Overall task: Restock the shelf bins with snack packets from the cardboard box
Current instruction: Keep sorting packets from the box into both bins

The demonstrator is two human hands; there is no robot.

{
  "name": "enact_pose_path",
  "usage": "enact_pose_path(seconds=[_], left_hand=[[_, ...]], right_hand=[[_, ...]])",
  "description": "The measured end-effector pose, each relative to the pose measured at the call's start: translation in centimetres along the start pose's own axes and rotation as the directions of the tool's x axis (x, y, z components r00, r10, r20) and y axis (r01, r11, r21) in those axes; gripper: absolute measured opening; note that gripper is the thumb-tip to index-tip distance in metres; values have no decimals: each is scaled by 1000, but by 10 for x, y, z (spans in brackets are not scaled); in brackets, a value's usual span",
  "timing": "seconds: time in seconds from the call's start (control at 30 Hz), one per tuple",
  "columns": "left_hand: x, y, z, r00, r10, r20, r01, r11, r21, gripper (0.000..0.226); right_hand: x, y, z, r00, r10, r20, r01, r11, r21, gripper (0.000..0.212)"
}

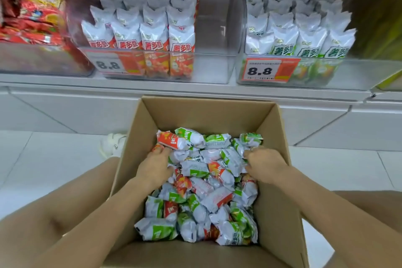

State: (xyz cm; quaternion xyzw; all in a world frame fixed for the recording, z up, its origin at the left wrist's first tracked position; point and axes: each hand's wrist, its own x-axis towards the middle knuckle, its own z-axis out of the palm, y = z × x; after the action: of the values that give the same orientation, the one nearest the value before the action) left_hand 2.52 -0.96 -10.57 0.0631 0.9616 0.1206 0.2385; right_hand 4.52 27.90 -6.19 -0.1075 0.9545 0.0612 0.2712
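An open cardboard box (208,115) is seen on the pale tiled floor (43,159) below a shop shelf (174,89), filled with a loose heap of small snack packets (202,191) in green-and-white and orange-and-white wrappers; the heap is too jumbled for a sure count, though several dozen seem to be visible. 2 bare hands are shown inside the box. The left hand (155,164) is laid palm-down on the heap, its fingers pressed together and curled down among packets just below an orange packet (171,140) at the far side; whether anything is gripped cannot be told. The right hand (264,164) is held at the box's right wall, its fingers bunched and apparently pinching the edge of a green packet (233,160). On the shelf above, 3 clear bins are counted: a left bin (43,65) of red bags, a middle bin (208,67) with orange-labelled packets stood upright in 4 columns and a bare strip at its right side, and a right bin (359,72) with green-labelled packets, also 4 columns across. 2 price tags reading 8.8 are fixed to the bin fronts, 1 on the middle bin (113,64) and 1 on the right bin (269,69).
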Motion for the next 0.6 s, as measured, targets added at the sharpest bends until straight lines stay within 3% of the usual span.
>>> enact_pose_path(seconds=[0.1,0.17,0.37,0.47,0.53,0.6], left_hand=[[22,2,2,998,20,-56,-11,988,154,66],[38,6,1,998,68,-18,-59,953,298,77],[70,9,11,958,261,118,-277,733,621,71],[65,4,13,877,480,-8,-358,665,655,65],[55,1,17,786,596,-167,-427,718,549,66],[38,4,22,669,663,-336,-509,738,442,60]], right_hand=[[19,-7,3,1000,15,25,-16,998,59,35],[31,-13,8,998,14,64,-22,991,135,39],[48,-31,9,983,-40,180,-49,887,459,45],[54,-39,9,981,-20,191,-130,663,738,28],[57,-48,7,977,21,211,-201,409,890,22],[56,-55,3,946,18,324,-324,126,938,36]])
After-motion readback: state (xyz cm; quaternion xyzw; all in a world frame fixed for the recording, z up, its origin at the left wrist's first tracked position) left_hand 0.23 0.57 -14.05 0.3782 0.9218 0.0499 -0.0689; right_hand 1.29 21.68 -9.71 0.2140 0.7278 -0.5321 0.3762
